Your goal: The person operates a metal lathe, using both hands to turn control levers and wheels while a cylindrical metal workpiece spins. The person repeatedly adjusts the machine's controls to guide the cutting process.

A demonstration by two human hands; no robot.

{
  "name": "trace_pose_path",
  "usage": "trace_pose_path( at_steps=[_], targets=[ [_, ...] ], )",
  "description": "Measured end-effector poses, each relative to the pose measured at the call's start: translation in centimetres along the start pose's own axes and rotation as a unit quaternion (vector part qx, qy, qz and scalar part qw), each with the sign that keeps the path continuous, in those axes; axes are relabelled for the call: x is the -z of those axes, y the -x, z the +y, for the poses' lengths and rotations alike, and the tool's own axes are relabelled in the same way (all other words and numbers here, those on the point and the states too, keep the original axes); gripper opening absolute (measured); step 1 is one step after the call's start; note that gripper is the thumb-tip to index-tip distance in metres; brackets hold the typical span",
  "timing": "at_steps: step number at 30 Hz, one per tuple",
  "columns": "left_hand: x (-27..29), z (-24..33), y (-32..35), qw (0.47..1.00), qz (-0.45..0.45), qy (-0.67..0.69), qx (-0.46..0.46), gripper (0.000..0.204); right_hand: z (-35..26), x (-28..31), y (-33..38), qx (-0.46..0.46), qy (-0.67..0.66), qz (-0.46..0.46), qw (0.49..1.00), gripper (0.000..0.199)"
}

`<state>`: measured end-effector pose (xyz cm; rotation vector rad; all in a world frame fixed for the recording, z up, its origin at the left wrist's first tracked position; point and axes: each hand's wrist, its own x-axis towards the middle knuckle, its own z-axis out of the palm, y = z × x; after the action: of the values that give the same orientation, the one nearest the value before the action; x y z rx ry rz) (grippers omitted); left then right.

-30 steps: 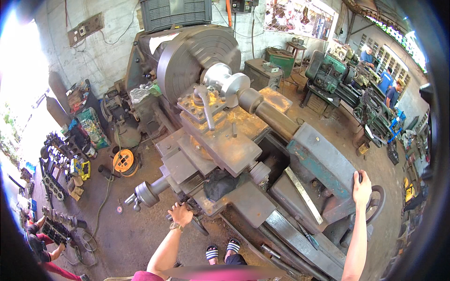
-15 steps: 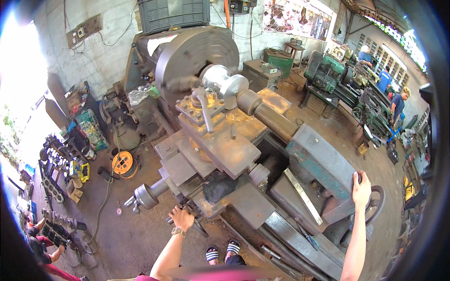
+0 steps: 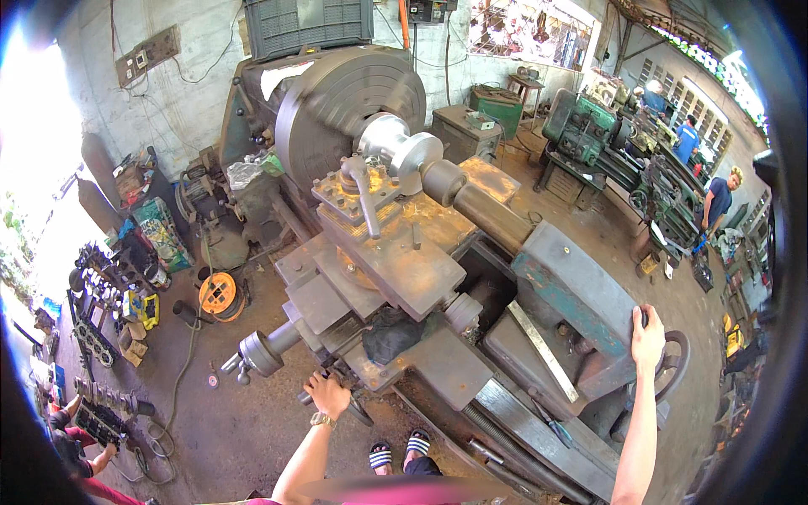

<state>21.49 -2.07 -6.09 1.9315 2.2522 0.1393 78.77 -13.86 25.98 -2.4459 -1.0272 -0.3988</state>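
Lathe [image 3: 459, 370], large and grey-brown, runs through the middle of the scene from the far left to the near right. At its far end we see a broad round chuck [image 3: 303, 126], its face streaked with blur, and in front of this a silvery, spool-shaped workpiece [image 3: 418, 151], set between the chuck and the thick nose of the tailstock [image 3: 576, 273]. On the carriage, just to the near side of the workpiece, stands a rust-tinted tool post [image 3: 337, 200] with a bent lever. Our left hand [image 3: 326, 394], with a watch [image 3: 322, 419] at the wrist, lies partly bent over a small handwheel [image 3: 364, 412] at the near side of the carriage; we cannot tell how tightly its fingers close. Our right hand [image 3: 648, 337], at the near right end of the tailstock, is half curled about a dark knob [image 3: 645, 316], with its hidden fingers leaving the firmness of the hold unclear; a larger handwheel [image 3: 685, 362] lies just right of it. A dark cloth [image 3: 394, 337] lies on the carriage, and a flat metal bar [image 3: 541, 349] rests beside the tailstock. To the left, we note an orange reel [image 3: 219, 291] on the floor; at far right, a person [image 3: 718, 200] stands near a green machine [image 3: 592, 122].
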Motion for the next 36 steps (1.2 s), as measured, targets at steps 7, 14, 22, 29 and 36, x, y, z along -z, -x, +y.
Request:
trace_pose_path(
  at_steps=[7,14,22,29,36],
  targets=[
    [-0.2,-1.2,-2.8,0.993,-0.113,0.030,0.031,0.038,-0.1,0.1,0.0,0.003,0.004,-0.002,1.000,0.039],
    [-1.4,-0.9,-1.9,0.998,-0.048,0.018,0.025,0.039,-0.1,0.2,0.0,0.000,0.011,0.002,1.000,0.039],
    [0.0,-0.5,-1.1,0.999,-0.033,0.028,0.008,0.038,-0.1,0.2,-0.1,0.004,0.004,-0.001,1.000,0.040],
    [-0.2,-1.0,-3.0,0.994,-0.095,0.040,0.039,0.035,-0.4,0.4,0.0,-0.006,0.004,-0.013,1.000,0.039],
    [-0.7,0.0,-0.2,1.000,0.008,0.005,0.004,0.038,-0.1,0.3,-0.1,-0.006,0.005,-0.021,1.000,0.040]
  ],
)
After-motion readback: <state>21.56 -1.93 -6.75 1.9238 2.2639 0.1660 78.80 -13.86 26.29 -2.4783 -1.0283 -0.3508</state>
